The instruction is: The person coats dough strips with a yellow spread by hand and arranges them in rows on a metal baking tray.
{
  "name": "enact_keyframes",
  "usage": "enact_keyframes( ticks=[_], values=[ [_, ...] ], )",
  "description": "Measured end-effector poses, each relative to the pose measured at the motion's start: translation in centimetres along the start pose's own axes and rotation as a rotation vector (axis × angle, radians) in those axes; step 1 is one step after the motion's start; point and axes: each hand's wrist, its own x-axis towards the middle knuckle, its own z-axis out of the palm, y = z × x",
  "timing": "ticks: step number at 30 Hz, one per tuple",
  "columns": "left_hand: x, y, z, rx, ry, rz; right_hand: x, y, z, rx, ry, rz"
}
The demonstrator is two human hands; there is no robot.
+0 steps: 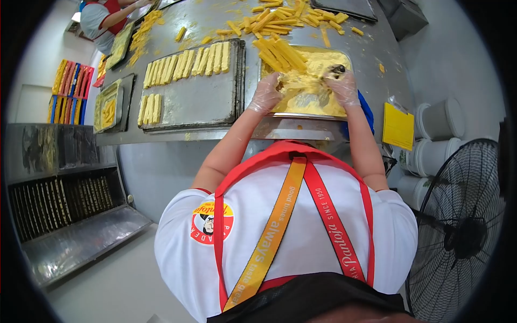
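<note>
A metal tray [304, 114] of pale yellow cream [293, 102] lies in front of me, with several yellow sticks [281, 55] piled at its upper left. My left hand [267, 92], in a clear plastic glove, is at the tray's left side just below those sticks. Its fingers are curled at the cream, and what they hold is hidden. My right hand [342, 88], gloved too, is closed around a dark-handled tool [337, 69] over the right part of the cream. The tool's lower end cannot be made out.
Left of the cream stands a baking tray [196, 102] with rows of coated sticks [186, 64]. Loose yellow sticks [274, 20] are heaped at the back of the metal table [210, 27]. Another person [103, 22] works at upper left. A fan [458, 231] and white buckets [441, 119] stand right.
</note>
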Motion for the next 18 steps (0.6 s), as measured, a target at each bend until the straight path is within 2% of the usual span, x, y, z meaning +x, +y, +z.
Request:
enact_keyframes(
  ticks=[2,6,7,8,12,15,18],
  values=[
    [-1.2,0.3,-1.4,-0.002,0.020,-0.053,0.2,-1.2,-0.8,-0.321,0.070,-0.059],
    [-4.9,-2.3,-8.0,0.202,0.435,0.066,-0.3,-0.1,-0.9,-0.273,0.010,-0.221],
    [-6.6,-4.6,-9.9,0.361,0.510,-0.082,-0.1,1.1,-1.0,-0.280,0.000,-0.288],
    [-8.7,-7.2,-12.0,0.515,0.576,-0.231,-0.3,1.2,-0.6,-0.250,0.016,-0.236],
    [-14.4,-13.2,-20.8,0.520,0.899,-0.286,-0.1,1.4,0.6,-0.145,0.117,-0.062],
    [-16.8,-18.7,-24.1,0.708,0.958,-0.336,0.2,1.6,1.1,-0.124,0.135,-0.033],
    [-17.5,-21.1,-25.2,0.895,0.857,-0.396,-0.1,0.7,1.6,-0.107,0.125,-0.019]
  ],
)
